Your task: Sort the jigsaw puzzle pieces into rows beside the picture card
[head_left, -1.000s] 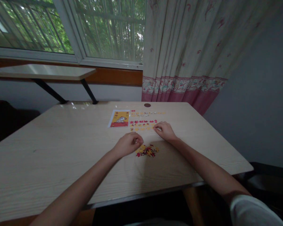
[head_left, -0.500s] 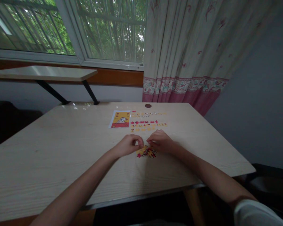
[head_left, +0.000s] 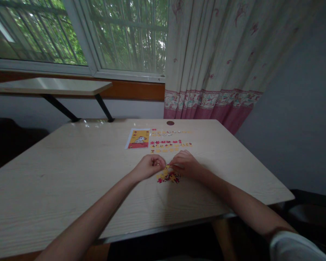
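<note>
My left hand (head_left: 150,166) is closed, its thumb and curled fingers pinched together just above a small heap of jigsaw puzzle pieces (head_left: 168,177). Facing it from the right, my right hand (head_left: 186,164) is pinched too. A small yellow puzzle piece (head_left: 167,167) shows between the two sets of fingertips, partly covered by them. Red, yellow and dark patterned pieces make up the heap. Beyond my hands, loose pieces lie in rows, among them a row of red pieces (head_left: 165,142) and a row of yellow pieces (head_left: 165,150).
A picture card (head_left: 138,139) with a white animal on yellow and red lies left of the rows. The wooden table (head_left: 84,174) has a round brown disc (head_left: 170,123) at its back edge. A raised shelf (head_left: 51,85) stands at the back left, beside a curtain (head_left: 206,72).
My fingertips have come closer together over the heap, and a yellow piece now shows between them. The view has shifted very slightly.
</note>
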Action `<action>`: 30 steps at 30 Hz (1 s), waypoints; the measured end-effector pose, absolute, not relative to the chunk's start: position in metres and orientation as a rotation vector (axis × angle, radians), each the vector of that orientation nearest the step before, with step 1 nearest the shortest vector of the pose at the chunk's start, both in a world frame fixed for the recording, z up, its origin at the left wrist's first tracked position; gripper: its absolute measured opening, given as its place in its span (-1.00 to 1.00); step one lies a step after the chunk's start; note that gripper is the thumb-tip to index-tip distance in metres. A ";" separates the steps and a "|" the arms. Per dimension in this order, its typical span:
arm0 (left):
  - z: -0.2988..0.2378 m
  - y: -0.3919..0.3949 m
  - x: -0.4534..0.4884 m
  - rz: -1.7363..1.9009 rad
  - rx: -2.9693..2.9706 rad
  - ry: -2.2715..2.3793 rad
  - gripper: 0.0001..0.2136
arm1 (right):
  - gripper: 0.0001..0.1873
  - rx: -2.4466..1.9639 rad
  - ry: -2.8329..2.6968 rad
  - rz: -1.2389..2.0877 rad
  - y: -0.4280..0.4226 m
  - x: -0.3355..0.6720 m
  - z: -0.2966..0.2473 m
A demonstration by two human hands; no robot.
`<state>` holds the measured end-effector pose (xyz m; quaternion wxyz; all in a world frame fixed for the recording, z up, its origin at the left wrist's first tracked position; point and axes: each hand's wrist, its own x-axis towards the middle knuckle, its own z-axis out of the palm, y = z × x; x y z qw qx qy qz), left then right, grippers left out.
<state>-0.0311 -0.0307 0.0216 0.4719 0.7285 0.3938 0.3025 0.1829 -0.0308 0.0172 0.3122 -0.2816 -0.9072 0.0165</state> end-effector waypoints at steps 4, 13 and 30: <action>0.025 -0.033 -0.032 0.769 1.892 1.060 -0.76 | -0.84 -0.735 -2.275 -0.058 -0.024 0.188 0.018; 0.030 -0.034 -0.042 0.589 2.572 1.106 -0.81 | -0.87 -1.027 -1.823 -0.008 -0.001 0.214 0.021; 0.030 -0.033 -0.044 0.479 2.765 1.081 -0.81 | -0.86 -1.064 -1.871 0.042 0.001 0.214 0.015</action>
